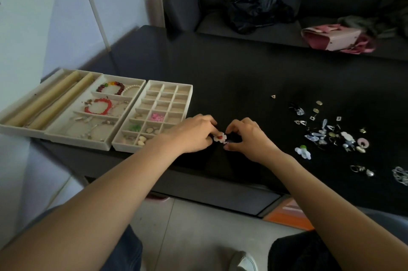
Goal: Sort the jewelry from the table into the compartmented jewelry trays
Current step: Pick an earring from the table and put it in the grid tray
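Note:
Both hands meet over the black table (231,76) near its front edge. My left hand (194,133) pinches a white flower-shaped piece with a red centre (220,137). My right hand (245,136) has its fingers curled beside it, pinching a small part at the flower's lower right. The beige grid tray (152,116) lies just left of my left hand; some cells hold pink, green and cream pieces. Left of it, a larger beige tray (72,105) holds red bead bracelets (98,107) and chains. Loose jewelry (331,133) is scattered at the right.
A dark sofa behind the table carries a black plastic bag (256,10) and a pink handbag (335,38). A silver chain piece (400,175) lies at the table's right edge. My knees and a white shoe (245,262) are below the table edge.

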